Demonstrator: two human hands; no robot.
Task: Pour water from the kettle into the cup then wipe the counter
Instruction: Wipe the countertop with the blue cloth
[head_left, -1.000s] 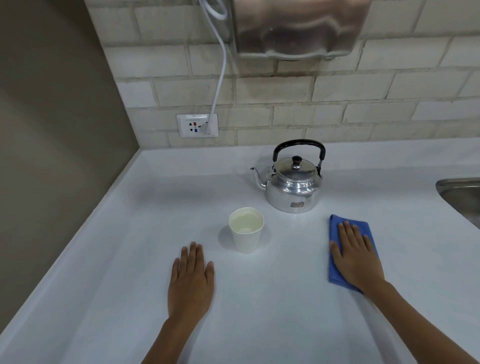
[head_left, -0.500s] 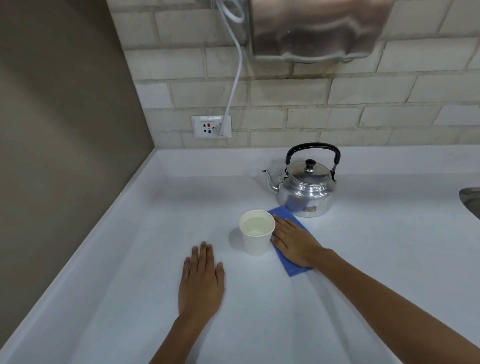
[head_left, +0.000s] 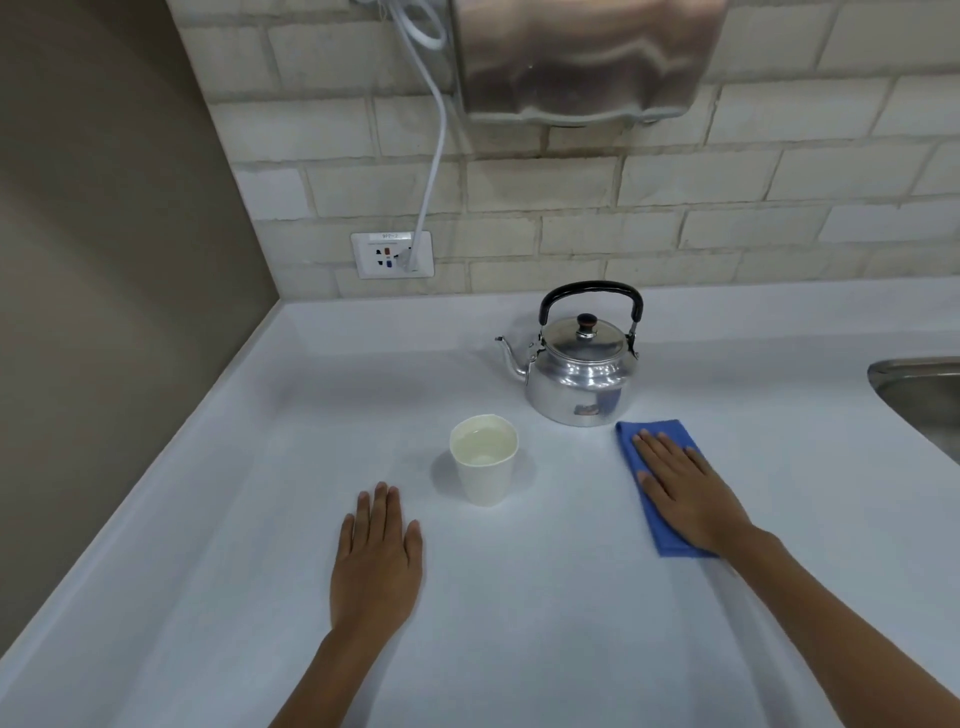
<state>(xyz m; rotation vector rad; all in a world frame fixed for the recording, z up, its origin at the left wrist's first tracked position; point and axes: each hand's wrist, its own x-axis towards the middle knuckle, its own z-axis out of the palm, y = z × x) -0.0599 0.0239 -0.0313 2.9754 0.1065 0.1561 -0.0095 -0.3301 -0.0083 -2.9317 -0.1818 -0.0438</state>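
Since the previous frame the right hand (head_left: 684, 494) has carried the blue cloth (head_left: 655, 470) from a position against the cup out to roughly four o'clock of it, well apart from it. The sweep reads as a wiping stroke across the bench (head_left: 545, 613). Judgement: pouring is finished and the wiping stage is in progress.

Nearest the person, the left hand (head_left: 378, 558) lies flat on the bench at about seven o'clock of the cup, fingers (head_left: 382, 506) extended and together, holding nothing, seemingly as a brace.

The right hand is likewise flat, palm down, fingers (head_left: 655, 453) spread and pressing the cloth onto the bench; it does not clutch it. The cloth is folded into a long rectangle, its far corner just beside the kettle's base.

The paper cup (head_left: 484, 460) stands upright near the middle of the bench, clear of both hands, filled with water close to the rim. No spill or wet patch can be made out on the white surface.

Further back, at one o'clock of the cup, the metal kettle (head_left: 581, 375) stands upright, lid on, black handle raised, spout pointing to nine o'clock.

At the far right edge a sink (head_left: 919, 395) rim shows.
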